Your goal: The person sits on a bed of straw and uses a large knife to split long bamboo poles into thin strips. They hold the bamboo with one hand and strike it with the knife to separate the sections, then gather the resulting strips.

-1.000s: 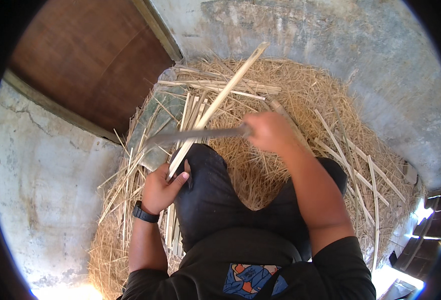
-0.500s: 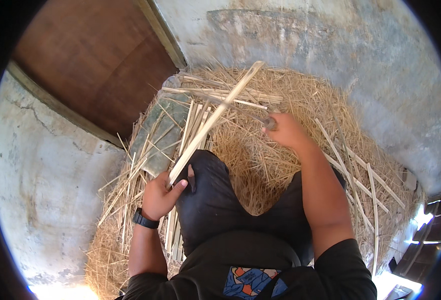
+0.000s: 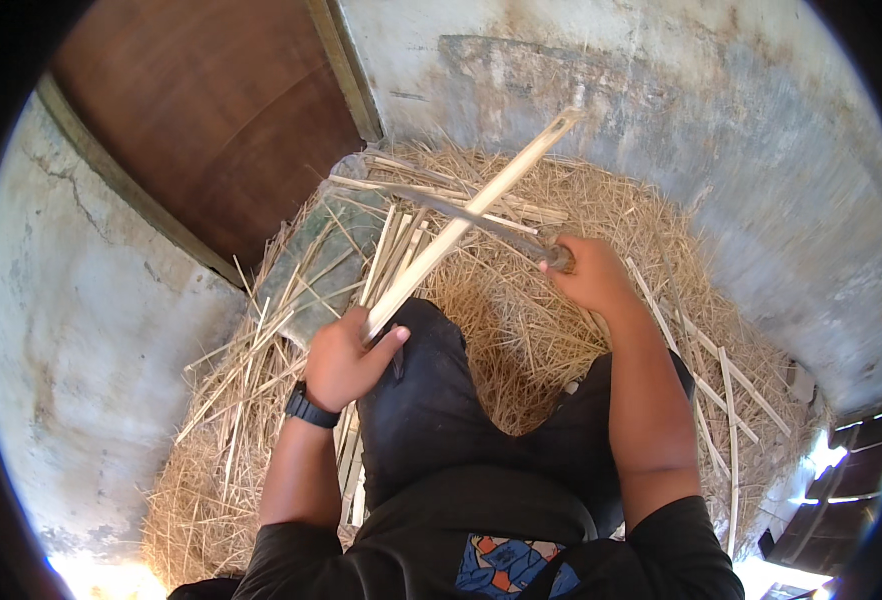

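My left hand (image 3: pixel 353 358), with a dark watch on its wrist, is closed round the lower end of a pale bamboo strip (image 3: pixel 443 243). The strip slants up and away to the right from above my left knee. In my right hand (image 3: pixel 587 275) is the handle of a long knife (image 3: pixel 511 236). Its dark blade points left and crosses the strip's upper half, looking to touch it. Several cut pale strips (image 3: pixel 393 240) lie in a bundle beyond my left knee. Beside them is a flat grey-green stone slab (image 3: pixel 331 245).
Straw-like shavings (image 3: pixel 521 330) cover the floor between and around my legs. More strips (image 3: pixel 729 400) are scattered at the right. A brown door (image 3: pixel 211 110) with a wooden frame stands at the far left, and stained walls (image 3: pixel 681 90) enclose the corner.
My left hand has moved slightly up and to the right, and the strip's far end has shifted right. The knife's blade now lies across the strip.
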`<state>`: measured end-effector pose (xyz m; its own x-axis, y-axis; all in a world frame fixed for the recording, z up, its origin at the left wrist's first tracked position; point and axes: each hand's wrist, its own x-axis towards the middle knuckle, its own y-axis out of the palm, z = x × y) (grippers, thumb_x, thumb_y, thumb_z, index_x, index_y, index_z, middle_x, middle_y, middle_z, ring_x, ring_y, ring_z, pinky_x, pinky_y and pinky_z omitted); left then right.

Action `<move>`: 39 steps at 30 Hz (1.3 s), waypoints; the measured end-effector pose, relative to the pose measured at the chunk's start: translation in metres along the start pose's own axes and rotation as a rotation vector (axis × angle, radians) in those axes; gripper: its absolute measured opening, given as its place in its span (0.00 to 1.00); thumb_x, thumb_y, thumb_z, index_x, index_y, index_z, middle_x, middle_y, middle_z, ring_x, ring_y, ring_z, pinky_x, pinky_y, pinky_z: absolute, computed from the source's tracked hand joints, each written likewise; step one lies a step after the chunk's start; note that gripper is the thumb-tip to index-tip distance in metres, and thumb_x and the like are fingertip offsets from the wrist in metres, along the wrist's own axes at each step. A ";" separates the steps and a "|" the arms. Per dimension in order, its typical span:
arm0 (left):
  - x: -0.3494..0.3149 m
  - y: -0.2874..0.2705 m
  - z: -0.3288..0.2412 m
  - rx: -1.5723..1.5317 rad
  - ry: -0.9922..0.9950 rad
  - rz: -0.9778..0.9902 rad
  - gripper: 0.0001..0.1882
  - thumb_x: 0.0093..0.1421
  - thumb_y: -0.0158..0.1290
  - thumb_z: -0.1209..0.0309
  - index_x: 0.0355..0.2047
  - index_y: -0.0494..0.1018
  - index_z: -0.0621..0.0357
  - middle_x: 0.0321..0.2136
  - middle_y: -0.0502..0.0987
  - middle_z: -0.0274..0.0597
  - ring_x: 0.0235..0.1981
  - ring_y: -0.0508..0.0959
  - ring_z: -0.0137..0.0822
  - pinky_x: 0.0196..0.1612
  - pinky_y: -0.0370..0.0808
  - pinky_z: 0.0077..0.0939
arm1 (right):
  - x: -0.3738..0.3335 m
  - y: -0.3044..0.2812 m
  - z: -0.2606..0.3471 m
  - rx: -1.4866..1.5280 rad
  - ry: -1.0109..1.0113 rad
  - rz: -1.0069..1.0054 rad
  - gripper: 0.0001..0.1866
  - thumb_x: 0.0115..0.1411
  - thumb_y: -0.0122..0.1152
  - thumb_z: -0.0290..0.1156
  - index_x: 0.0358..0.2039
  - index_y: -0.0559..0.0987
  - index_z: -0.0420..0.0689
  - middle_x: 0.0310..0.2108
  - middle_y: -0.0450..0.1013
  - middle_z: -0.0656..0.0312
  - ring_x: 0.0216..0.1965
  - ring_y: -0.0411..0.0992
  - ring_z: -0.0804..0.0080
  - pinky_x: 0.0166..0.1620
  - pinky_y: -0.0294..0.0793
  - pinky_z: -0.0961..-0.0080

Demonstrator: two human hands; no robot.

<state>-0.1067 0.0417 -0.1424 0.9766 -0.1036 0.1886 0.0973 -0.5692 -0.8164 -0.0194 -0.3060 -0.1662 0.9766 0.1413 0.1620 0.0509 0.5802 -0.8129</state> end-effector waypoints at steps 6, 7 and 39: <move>-0.004 -0.002 0.004 0.014 0.029 0.001 0.25 0.57 0.62 0.49 0.27 0.74 0.62 0.17 0.76 0.51 0.21 0.79 0.53 0.26 0.74 0.42 | -0.012 0.011 0.014 -0.080 -0.058 -0.053 0.20 0.56 0.71 0.44 0.41 0.81 0.42 0.23 0.76 0.50 0.25 0.75 0.54 0.32 0.72 0.60; -0.004 -0.003 0.003 -0.005 0.030 0.005 0.25 0.58 0.62 0.49 0.28 0.75 0.62 0.16 0.76 0.51 0.21 0.79 0.53 0.27 0.75 0.41 | -0.013 0.012 0.018 -0.098 -0.088 -0.049 0.20 0.56 0.71 0.44 0.41 0.81 0.41 0.23 0.75 0.50 0.25 0.75 0.54 0.32 0.72 0.60; -0.007 0.013 0.004 0.015 0.126 -0.100 0.24 0.58 0.63 0.53 0.25 0.70 0.63 0.17 0.75 0.52 0.21 0.78 0.56 0.26 0.73 0.45 | -0.009 0.053 0.043 0.037 -0.148 -0.071 0.12 0.49 0.66 0.30 0.35 0.81 0.43 0.25 0.76 0.49 0.28 0.77 0.51 0.34 0.75 0.60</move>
<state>-0.1114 0.0381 -0.1561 0.9302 -0.1490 0.3353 0.1965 -0.5694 -0.7982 -0.0348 -0.2417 -0.1869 0.9294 0.2141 0.3007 0.1078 0.6218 -0.7757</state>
